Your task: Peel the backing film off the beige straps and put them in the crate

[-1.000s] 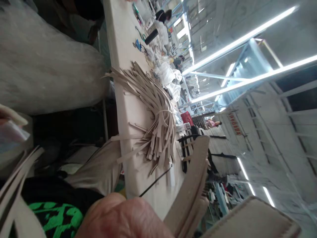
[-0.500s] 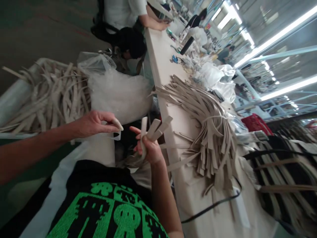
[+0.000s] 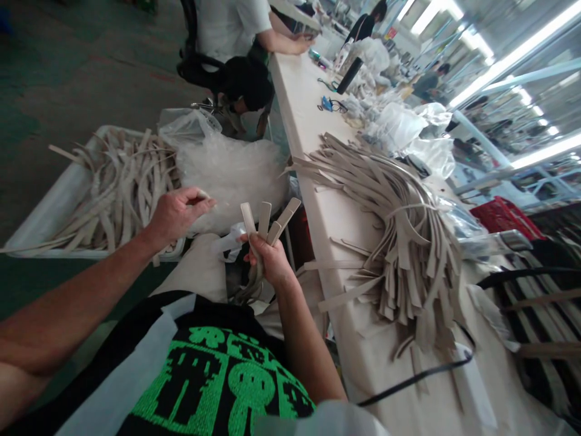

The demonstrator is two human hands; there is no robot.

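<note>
My right hand [image 3: 271, 259] is closed around several flat beige strips [image 3: 267, 219], whose rounded ends fan out above the thumb. Their lower lengths hang down toward my lap. To the left, my left hand [image 3: 178, 212] is raised with thumb and forefinger pinched together. Something small and pale shows at its fingertips, too little of it to name. Between the hands, a crumpled white piece of thin film or paper [image 3: 232, 241] lies by my right hand's fingers. A long white band [image 3: 131, 369] crosses my dark shirt.
A white bin [image 3: 40, 209] full of loose beige strips stands at left, beside a stuffed clear plastic bag [image 3: 240, 172]. On the table [image 3: 299, 115] at right lie a tied bundle of strips [image 3: 399, 224] and a black cord [image 3: 417, 376]. A person in a white shirt [image 3: 227, 30] sits beyond.
My left hand has moved up and left, away from my right hand. The white piece that was by my left fingers is now beside my right hand. The view has shifted slightly.
</note>
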